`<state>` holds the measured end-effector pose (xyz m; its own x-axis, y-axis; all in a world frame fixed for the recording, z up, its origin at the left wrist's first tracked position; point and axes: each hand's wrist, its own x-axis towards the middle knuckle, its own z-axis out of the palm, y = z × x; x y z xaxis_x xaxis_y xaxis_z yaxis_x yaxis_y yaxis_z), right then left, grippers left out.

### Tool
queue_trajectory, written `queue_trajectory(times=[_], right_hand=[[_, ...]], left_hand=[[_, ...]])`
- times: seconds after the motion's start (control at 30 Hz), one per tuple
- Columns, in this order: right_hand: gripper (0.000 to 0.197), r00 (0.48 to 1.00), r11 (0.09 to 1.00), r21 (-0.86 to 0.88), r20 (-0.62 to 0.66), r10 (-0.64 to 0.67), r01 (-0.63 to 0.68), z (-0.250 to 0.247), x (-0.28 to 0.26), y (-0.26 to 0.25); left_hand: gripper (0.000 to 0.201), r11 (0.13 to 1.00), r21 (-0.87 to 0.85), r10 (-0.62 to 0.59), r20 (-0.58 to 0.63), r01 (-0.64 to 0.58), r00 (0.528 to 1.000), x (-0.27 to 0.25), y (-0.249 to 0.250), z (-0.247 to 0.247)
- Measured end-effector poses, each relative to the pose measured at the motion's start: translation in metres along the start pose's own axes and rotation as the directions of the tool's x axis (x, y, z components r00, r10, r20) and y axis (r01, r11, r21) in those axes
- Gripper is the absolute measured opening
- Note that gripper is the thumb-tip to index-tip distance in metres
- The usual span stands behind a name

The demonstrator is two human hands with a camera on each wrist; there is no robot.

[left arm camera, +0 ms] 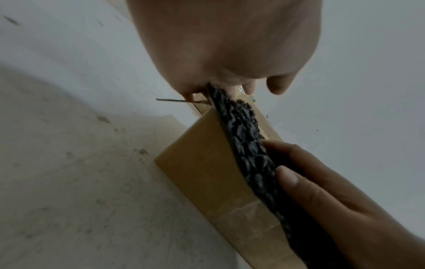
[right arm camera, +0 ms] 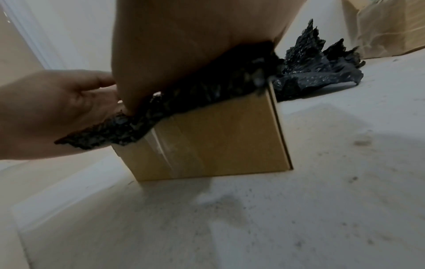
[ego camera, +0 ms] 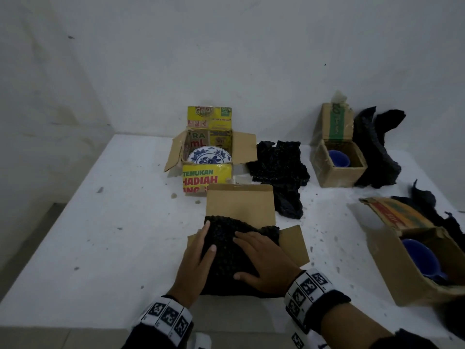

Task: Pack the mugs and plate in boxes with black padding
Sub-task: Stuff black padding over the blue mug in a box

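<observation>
A brown cardboard box [ego camera: 240, 205] stands near the table's front, its back flap upright. A sheet of black padding [ego camera: 226, 238] covers its opening. My left hand [ego camera: 198, 255] lies along the padding's left edge, fingers straight and thumb on top. My right hand [ego camera: 264, 263] presses flat on the padding's right half. The wrist views show the padding [right arm camera: 207, 87] spilling over the box [right arm camera: 218, 142] rim, with its edge at my left hand [left arm camera: 218, 45]. What the box holds is hidden. A blue-and-white plate [ego camera: 209, 155] lies in a yellow box [ego camera: 206, 177] behind.
A small open box [ego camera: 338, 176] at the back right holds a blue mug [ego camera: 339, 158]. Another open box [ego camera: 392, 268] at the right edge holds a blue mug [ego camera: 422, 258]. Loose black padding pieces [ego camera: 279, 167] lie between and behind the boxes. A wall bounds the table's back.
</observation>
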<state>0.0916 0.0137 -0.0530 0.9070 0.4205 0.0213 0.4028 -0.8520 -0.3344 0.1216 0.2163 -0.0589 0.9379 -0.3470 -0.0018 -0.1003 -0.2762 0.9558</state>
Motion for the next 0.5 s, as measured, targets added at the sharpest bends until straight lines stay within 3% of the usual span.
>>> queue_trajectory(times=[0.07,0.23,0.3,0.4,0.5], right_hand=[[0.085,1.0,0.999,0.037,-0.024,0.013,-0.012,0.001,0.0,-0.002],[0.085,0.995,0.996,0.059,-0.07,0.078,-0.074,0.004,0.017,-0.009],[0.083,0.989,0.992,0.022,-0.086,0.122,-0.121,0.005,0.024,-0.014],[0.084,0.974,0.974,-0.072,-0.092,0.206,-0.213,0.003,0.034,-0.024],[0.083,0.974,0.966,-0.124,-0.055,0.222,-0.227,0.0,0.045,-0.027]], left_hand=[[0.052,0.996,-0.066,-0.057,0.021,0.058,0.998,0.0,-0.002,0.001],[0.087,0.965,-0.226,-0.133,0.007,0.131,0.991,0.001,0.0,0.007],[0.081,0.954,-0.266,-0.143,0.002,0.138,0.99,0.001,0.005,0.009],[0.057,0.933,-0.317,-0.182,-0.017,0.167,0.983,0.001,0.012,0.01],[0.053,0.908,-0.369,-0.229,-0.039,0.199,0.973,0.003,0.017,0.01]])
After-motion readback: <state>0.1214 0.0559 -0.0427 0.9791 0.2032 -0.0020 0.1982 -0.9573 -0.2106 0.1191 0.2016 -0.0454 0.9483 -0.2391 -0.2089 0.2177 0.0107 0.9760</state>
